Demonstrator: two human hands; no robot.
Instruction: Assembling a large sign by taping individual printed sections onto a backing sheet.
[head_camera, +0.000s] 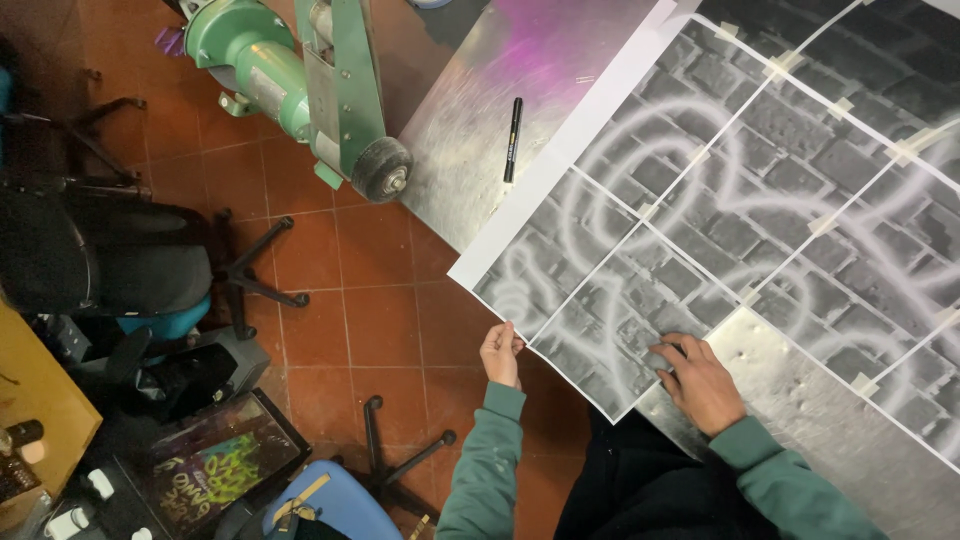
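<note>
One black marker (512, 138) lies beside the taped printed sheets (720, 200).

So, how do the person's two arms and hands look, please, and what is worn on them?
Both arms wear long green sleeves with ribbed cuffs at the wrists. The left sleeve shows pale smudges, like dust or paint. The left hand and the right hand are bare, with no gloves; I see no rings or watch.
</note>
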